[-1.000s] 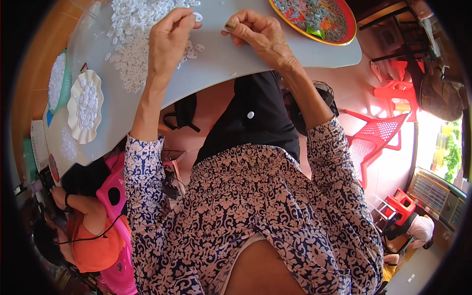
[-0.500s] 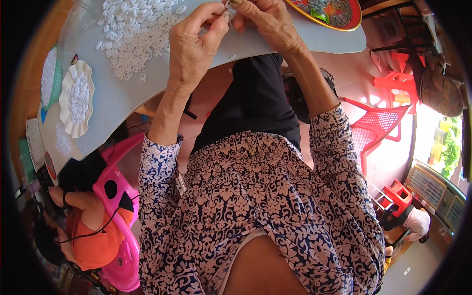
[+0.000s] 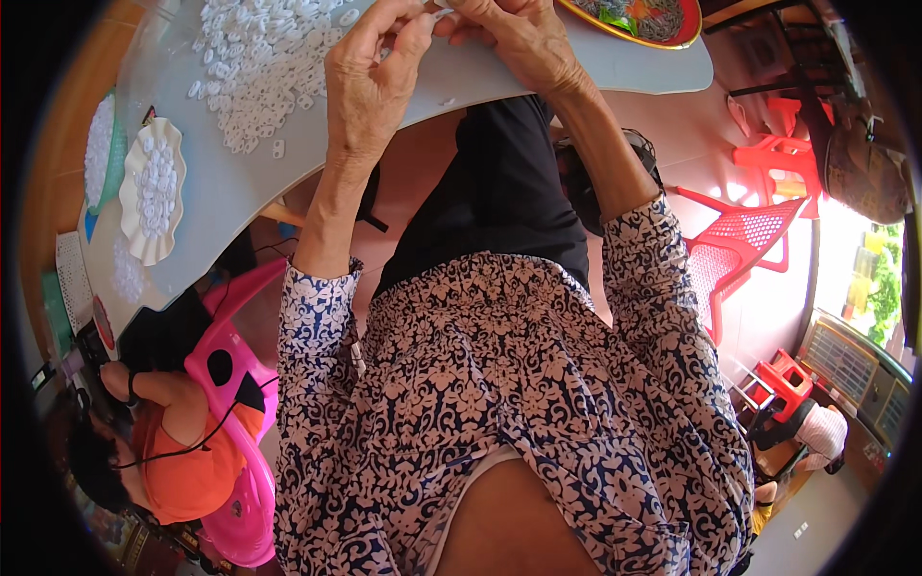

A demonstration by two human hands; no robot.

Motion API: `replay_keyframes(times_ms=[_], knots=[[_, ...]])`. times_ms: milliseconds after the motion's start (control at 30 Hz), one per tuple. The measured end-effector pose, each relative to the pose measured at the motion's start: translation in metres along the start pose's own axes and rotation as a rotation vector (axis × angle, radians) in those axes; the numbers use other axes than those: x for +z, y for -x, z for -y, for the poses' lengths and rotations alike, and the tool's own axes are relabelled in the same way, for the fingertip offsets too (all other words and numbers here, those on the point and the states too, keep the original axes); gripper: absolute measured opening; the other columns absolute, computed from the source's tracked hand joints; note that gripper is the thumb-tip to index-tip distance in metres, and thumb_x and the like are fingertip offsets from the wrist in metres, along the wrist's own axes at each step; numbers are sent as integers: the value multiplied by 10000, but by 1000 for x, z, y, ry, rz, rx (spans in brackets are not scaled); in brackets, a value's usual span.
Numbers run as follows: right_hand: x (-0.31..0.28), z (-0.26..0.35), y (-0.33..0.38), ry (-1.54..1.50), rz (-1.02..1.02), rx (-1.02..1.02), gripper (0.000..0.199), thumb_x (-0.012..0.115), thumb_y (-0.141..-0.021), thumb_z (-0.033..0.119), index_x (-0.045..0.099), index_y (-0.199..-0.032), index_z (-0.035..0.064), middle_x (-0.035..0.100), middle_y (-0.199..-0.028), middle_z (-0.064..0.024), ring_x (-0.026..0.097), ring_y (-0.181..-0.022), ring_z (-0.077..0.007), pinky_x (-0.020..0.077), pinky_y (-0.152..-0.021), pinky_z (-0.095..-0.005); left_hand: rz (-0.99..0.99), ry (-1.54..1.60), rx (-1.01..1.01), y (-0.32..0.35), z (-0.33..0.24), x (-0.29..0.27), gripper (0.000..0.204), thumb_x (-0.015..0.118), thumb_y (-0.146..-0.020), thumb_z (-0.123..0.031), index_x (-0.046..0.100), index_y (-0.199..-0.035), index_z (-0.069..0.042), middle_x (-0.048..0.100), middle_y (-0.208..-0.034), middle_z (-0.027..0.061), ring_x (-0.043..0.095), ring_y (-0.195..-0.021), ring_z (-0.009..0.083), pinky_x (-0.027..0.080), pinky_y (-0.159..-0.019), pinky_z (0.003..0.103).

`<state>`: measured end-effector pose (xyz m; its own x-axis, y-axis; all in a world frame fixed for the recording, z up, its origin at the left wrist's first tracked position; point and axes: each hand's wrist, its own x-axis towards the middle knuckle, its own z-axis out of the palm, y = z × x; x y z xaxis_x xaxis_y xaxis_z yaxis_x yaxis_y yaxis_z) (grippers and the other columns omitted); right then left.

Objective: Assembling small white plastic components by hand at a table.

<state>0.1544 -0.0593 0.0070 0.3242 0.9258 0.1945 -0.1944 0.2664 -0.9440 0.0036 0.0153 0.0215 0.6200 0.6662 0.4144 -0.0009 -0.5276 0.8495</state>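
Observation:
At the top edge of the view my left hand (image 3: 373, 84) and my right hand (image 3: 526, 46) are raised over the table's near edge, fingertips close together. Between them a small white plastic piece (image 3: 442, 12) shows in part, pinched by my right thumb and fingers. The left thumb and fingers are also pressed together; what they hold is too small to make out. Left of my left hand lies a heap of small white oval plastic pieces with holes (image 3: 264, 72). Beyond my right hand stands a round red tray with a gold rim (image 3: 684, 40), holding thin grey metal parts and something green.
On the grey table (image 3: 230, 197), a wavy cream dish (image 3: 134, 245) and a green basket (image 3: 117, 173) hold more white pieces. A person in orange (image 3: 197, 461) sits on a pink chair (image 3: 252, 509) at lower left. Red chairs (image 3: 735, 245) and another person (image 3: 821, 432) are at right.
My left hand has shifted slightly left and up, a little away from the right. My right hand has barely moved, its fingers still pinched.

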Motion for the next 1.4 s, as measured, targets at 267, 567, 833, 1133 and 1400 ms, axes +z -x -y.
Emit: replay_keyframes(times_ms=[267, 567, 833, 1133, 1400], knots=[[4, -2, 0, -52, 63, -85, 155, 535, -941, 167, 573, -953, 17, 627, -870, -42, 564, -784, -95, 465, -720, -225, 15, 68, -10, 3, 6, 4, 236, 609, -875, -237, 608, -884, -1, 580, -669, 25, 515, -604, 95, 420, -559, 248], [3, -4, 2, 153, 30, -243, 187, 588, -911, 202, 623, -920, 18, 656, -857, -27, 614, -799, -93, 504, -734, -240, 68, 109, -150, 0, -6, -4, 222, 573, -899, -214, 620, -926, 2, 635, -762, 57, 573, -681, 102, 444, -630, 237], [3, -3, 3, 125, -61, -223, 175, 608, -898, 183, 630, -942, 16, 657, -854, -27, 618, -787, -92, 512, -732, -239, 17, 487, -231, -3, 10, -1, 213, 599, -881, -163, 628, -975, 25, 644, -816, 56, 612, -762, 122, 466, -684, 247], [5, 0, 9, 263, -106, -94, 210, 611, -894, 163, 666, -1039, 22, 635, -818, 2, 545, -710, -56, 472, -684, -194, 66, 777, -411, -17, 19, -8, 188, 603, -866, -111, 625, -994, 26, 628, -826, 76, 605, -782, 141, 468, -700, 278], [7, -1, 8, 202, -56, -134, 206, 638, -861, 88, 616, -1043, -7, 646, -850, -24, 583, -747, -65, 498, -715, -214, 87, 743, -394, -21, 21, -8, 193, 600, -870, -118, 622, -989, 33, 622, -800, 62, 598, -761, 135, 470, -683, 272]])
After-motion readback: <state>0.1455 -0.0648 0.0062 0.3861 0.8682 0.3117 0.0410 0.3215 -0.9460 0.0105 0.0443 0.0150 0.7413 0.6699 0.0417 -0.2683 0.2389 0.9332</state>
